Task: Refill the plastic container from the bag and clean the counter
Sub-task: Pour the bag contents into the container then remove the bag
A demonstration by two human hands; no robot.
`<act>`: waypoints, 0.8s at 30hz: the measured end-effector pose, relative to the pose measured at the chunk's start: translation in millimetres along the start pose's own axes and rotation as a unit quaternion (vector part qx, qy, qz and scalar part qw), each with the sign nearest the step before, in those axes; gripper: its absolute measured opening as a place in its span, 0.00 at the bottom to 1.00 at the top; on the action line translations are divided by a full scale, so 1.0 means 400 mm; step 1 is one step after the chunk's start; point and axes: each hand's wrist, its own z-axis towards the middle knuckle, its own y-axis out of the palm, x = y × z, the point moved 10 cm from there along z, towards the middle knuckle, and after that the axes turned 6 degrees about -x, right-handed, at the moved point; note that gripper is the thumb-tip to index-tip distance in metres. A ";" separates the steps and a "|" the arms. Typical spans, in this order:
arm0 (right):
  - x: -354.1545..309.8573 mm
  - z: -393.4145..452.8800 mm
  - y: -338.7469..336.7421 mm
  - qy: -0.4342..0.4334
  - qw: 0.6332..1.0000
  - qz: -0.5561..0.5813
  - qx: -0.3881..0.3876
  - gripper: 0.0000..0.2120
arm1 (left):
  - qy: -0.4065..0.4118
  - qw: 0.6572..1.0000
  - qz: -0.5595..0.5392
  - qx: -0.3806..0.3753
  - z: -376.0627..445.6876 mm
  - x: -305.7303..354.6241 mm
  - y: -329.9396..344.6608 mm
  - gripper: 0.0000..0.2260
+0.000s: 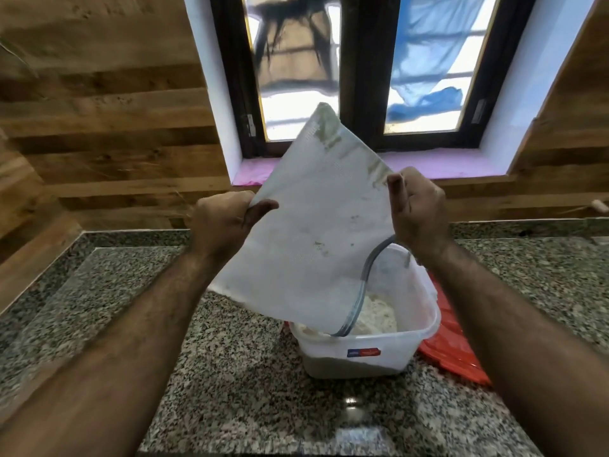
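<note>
A speckled grey granite table [230, 374] fills the near part of the scene, backed by a wall of brown wood-look panels [108, 143]. At the far side, a dark-framed window [359, 70] sits in a white recess with a pink sill [438, 164]; blue cloth shows blurred through the right pane.

A white, translucent plastic bag [316, 232] is held up over the table, tilted so that one corner points up towards the window and its open mouth hangs down to the right. The bag looks flat and nearly empty, with faint greenish smudges along its upper right edge and a few specks on its face. A bluish zip strip runs along the mouth, which dips into a clear rectangular plastic container [365, 344] standing on the table right of centre. Inside the container lies a heap of white powder or grain [375, 316]; which of the two I cannot tell. A small red and blue label is on the container's near wall. A red plastic lid [451, 344] lies flat on the table just to the right of the container, partly behind it.

The left hand [224, 222] pinches the bag's left edge between thumb and curled fingers. The right hand [417, 209] is at the bag's right edge, its fingers curled upward against the plastic and gripping it, above the container's far rim.
</note>
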 end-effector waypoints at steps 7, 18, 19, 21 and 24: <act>0.026 0.008 0.097 0.024 0.995 0.065 -0.069 0.39 | -0.021 0.999 -0.045 -0.012 -0.003 -0.047 0.021 0.30; 0.066 -0.090 0.149 0.118 0.985 0.067 -0.108 0.57 | 0.158 0.985 0.040 -0.057 0.124 0.078 0.022 0.27; 0.085 -0.100 0.153 0.141 0.981 0.079 -0.109 0.60 | 0.171 0.982 0.044 -0.061 0.134 0.090 0.025 0.27; 0.141 -0.126 0.167 0.216 0.959 0.151 -0.106 0.63 | 0.191 0.978 0.046 -0.066 0.151 0.118 0.034 0.27; 0.214 -0.163 0.191 0.276 0.921 0.261 -0.085 0.55 | 0.222 0.971 0.049 -0.076 0.161 0.172 0.054 0.25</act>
